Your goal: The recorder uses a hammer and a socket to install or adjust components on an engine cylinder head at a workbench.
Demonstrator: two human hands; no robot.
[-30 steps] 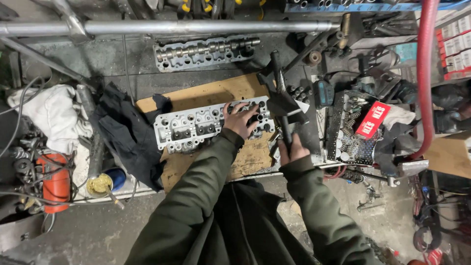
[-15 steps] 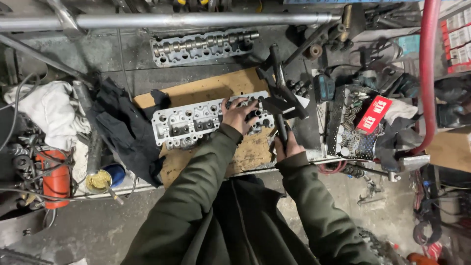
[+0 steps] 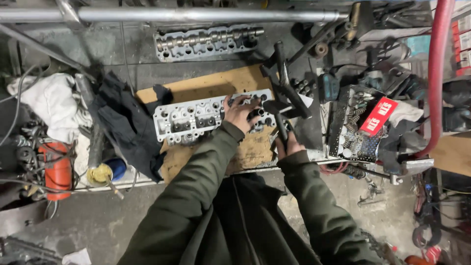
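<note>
Grimy workshop here, concrete floor and a cluttered metal counter seen from straight above. Nearest is the person in a dark green jacket. The right hand has its grip clenched around the lower handle of a black valve spring compressor tool, which angles up over the counter's edge. The left hand lies spread, grip released, fingers flat on the right end of an aluminium cylinder head. That head sits on a plywood board mid-counter. Just left of it is a dark rag, further left white cloth and an orange canister. Right of the tool there's a perforated tray holding valve springs, with a red box on top. At the back lies a second head with its camshaft, and a steel pipe beyond that.
</note>
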